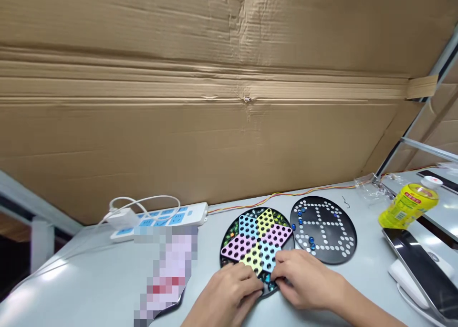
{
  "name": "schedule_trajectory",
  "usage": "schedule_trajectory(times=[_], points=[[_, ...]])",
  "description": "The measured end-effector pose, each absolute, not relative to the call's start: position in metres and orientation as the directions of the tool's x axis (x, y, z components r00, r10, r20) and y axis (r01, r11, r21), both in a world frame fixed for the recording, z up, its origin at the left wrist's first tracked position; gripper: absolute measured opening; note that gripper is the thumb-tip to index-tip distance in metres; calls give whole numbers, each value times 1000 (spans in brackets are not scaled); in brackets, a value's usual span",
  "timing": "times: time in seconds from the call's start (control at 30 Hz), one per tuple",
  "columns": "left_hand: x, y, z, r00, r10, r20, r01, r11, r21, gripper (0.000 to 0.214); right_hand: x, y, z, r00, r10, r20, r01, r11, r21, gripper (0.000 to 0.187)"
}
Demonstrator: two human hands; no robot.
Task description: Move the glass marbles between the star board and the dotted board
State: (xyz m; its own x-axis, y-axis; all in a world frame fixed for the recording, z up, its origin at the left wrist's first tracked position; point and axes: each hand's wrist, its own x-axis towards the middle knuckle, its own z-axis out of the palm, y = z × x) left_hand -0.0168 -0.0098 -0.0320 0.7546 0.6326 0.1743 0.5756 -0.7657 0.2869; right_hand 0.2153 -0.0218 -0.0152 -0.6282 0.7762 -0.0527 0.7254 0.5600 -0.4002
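A round Chinese checkers board (252,242) lies on the table, with a pink, yellow and blue star of holes. Coloured marbles fill the compartments around its rim; the near one holds blue-green marbles (267,279). My left hand (229,291) is closed at the board's near edge, its fingers curled over the rim. From the right, my right hand (309,279) reaches to the near compartment with fingers bent together; whatever is between its fingertips is hidden. To the right lies a black disc (329,229) printed with white dots, carrying several loose blue marbles (312,241).
A white power strip (195,215) with a plugged-in charger stands at the back left. In front of it is a blurred pinkish item (175,265). Right of the disc are a yellow drink bottle (411,203) and a dark phone (422,269). Cardboard (214,145) walls the back.
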Motion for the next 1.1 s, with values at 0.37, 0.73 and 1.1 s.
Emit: schedule_trajectory(times=[0.37, 0.73, 1.1], points=[[9, -5, -18, 809, 577, -112, 573, -816, -75, 18, 219, -21, -13, -635, 769, -78, 727, 560, -398, 19], [16, 7, -14, 872, 472, -132, 455, -879, -139, 17, 218, -19, -18, -625, 779, -49, 716, 547, -434, 18], [4, -1, -24, 907, 422, -7, 416, -896, -153, 7, 216, -19, -23, -609, 793, 11, 706, 548, -449, 16]])
